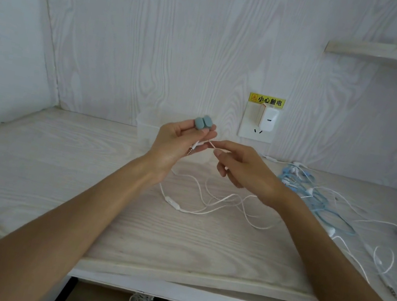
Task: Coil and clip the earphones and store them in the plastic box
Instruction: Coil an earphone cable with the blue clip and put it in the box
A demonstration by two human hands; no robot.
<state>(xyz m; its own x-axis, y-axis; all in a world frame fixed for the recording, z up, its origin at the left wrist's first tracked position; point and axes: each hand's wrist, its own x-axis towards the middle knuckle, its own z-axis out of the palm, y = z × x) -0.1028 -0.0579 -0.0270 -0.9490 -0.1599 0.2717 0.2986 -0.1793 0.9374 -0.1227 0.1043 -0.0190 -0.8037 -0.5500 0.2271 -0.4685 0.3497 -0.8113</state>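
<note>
The person is starting the coil on one pair of white earphones [209, 205]. The left hand [180, 142] is holding a small teal clip [203, 123] pinched at its fingertips, with the plug end of the cord also caught in that hand, the jack poking out below the fingers. The right hand [241, 167] is pinching the same white cord just beside the left hand, so the two hands are close together but not touching. The rest of the cord is hanging down and lying in loose loops on the counter [57, 180] beneath the hands, so almost nothing looks wound yet.

The next move probably calls for the right hand to draw cord up and lay even loops into the left hand, keeping the clip free to close over the bundle afterwards; the slack loops could snag on one another.

The clear plastic box [148, 123] is standing at the back of the counter, behind the left hand. It is too faint to tell whether anything is inside. More earphones [315, 195], blue and white, are lying tangled on the counter to the right.
</note>
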